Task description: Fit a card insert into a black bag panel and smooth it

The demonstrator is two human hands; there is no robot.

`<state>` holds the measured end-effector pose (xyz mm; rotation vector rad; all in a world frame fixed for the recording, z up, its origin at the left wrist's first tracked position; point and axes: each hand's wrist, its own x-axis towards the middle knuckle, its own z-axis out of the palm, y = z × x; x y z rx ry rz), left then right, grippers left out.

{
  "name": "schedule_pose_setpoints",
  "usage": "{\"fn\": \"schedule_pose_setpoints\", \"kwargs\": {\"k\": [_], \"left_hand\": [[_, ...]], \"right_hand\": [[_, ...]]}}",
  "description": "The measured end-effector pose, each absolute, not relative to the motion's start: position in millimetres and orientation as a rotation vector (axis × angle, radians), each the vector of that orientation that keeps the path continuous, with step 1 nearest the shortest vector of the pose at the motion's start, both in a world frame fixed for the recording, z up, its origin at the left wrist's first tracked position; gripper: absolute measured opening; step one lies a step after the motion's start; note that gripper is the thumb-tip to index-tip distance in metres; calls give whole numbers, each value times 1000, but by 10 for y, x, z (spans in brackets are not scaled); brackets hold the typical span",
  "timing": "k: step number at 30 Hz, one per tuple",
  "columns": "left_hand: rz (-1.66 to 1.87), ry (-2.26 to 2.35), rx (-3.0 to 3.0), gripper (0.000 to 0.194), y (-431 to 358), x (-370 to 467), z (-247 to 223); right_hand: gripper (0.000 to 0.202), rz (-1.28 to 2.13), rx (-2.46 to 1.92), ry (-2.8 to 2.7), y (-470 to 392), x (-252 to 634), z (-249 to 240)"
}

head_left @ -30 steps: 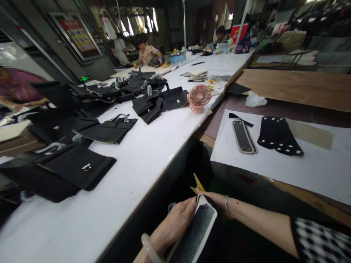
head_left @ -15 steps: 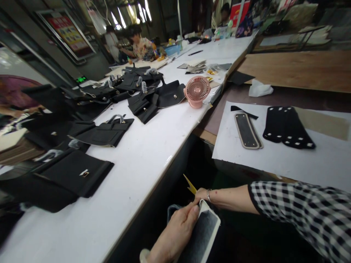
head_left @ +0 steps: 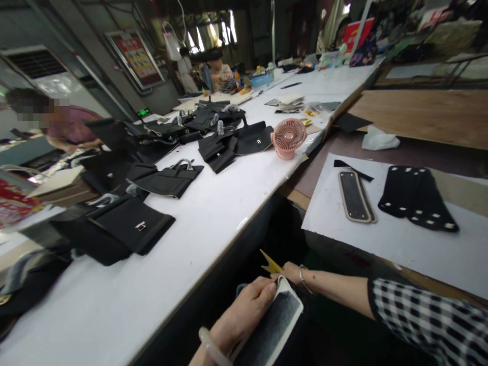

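Nearest to you, at the bottom edge, your left hand (head_left: 244,317) has its fingers curled over the far end of a dark oblong panel with a pale border (head_left: 272,328), thumb and fingertips pressed to its rim, so the panel sits low in front of you, below the table edge. Your right hand (head_left: 288,272) reaches in from the right just behind the panel's far corner; it is mostly hidden, so you cannot tell how its fingers are set, though a yellow pointed tool (head_left: 270,263) sticks up right at it. To the left runs the long white table (head_left: 213,213), with a black flap bag (head_left: 133,229) near and more black bags beyond. To the right, a white sheet (head_left: 381,236) carries a second bordered panel (head_left: 354,195) and black punched strips (head_left: 415,195) just beside it. Farther along the table stands a pink desk fan (head_left: 288,137), and other people sit at the far end and far left.
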<state>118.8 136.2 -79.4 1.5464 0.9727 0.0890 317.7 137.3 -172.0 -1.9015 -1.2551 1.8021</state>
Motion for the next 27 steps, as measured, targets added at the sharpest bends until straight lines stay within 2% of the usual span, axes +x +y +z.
{"fn": "schedule_pose_setpoints", "kwargs": {"k": [4, 8, 11, 13, 16, 19, 21, 24, 27], "left_hand": [[114, 1026, 1482, 49, 1349, 1159, -859], [134, 1139, 1421, 62, 1335, 1171, -919], [154, 1193, 1375, 74, 1322, 1189, -935], [176, 1201, 1371, 81, 1309, 1189, -940], [207, 1184, 1410, 87, 1291, 1178, -937], [220, 1188, 1430, 90, 1285, 1178, -902], [221, 1179, 1442, 89, 1289, 1186, -861], [205, 1157, 1475, 79, 1301, 1198, -796], [195, 1162, 1553, 59, 1307, 1200, -744]], "right_hand": [[36, 1699, -1945, -1544, 1570, 3684, -1556], [65, 2089, -1687, -1839, 1701, 4078, -1109], [68, 2254, -1496, -2122, 1804, 4014, -903], [58, 2077, -1437, -2345, 1880, 3871, -858], [41, 1512, -1412, -2635, 1987, 3674, -835], [47, 942, -1406, -2778, 2053, 3560, -814], [54, 695, -1327, -2851, 2077, 3509, -806], [59, 494, -1142, -2960, 2099, 3441, -807], [59, 376, -1021, -3026, 2111, 3385, -808]]}}
